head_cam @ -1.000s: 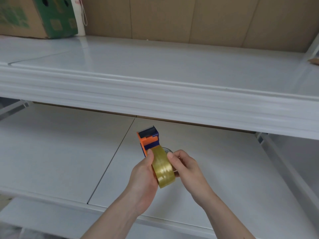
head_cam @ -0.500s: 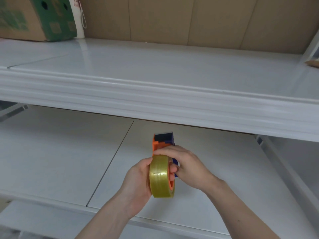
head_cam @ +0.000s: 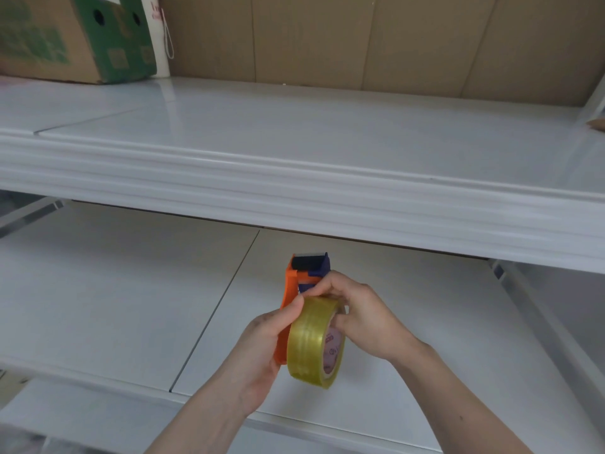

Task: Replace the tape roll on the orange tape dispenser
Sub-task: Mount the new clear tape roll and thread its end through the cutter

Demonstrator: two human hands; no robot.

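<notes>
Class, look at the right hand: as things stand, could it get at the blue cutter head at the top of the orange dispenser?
Probably yes. The right hand sits just below the cutter head, nothing lies between them, but its fingers are busy at the tape roll.

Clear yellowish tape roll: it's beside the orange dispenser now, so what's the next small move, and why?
Probably press the clear yellowish tape roll sideways onto the orange plastic dispenser. The roll sits against the dispenser's side, its printed core facing the right hand, while the left hand grips the body. Whether it is seated cannot be told.
</notes>
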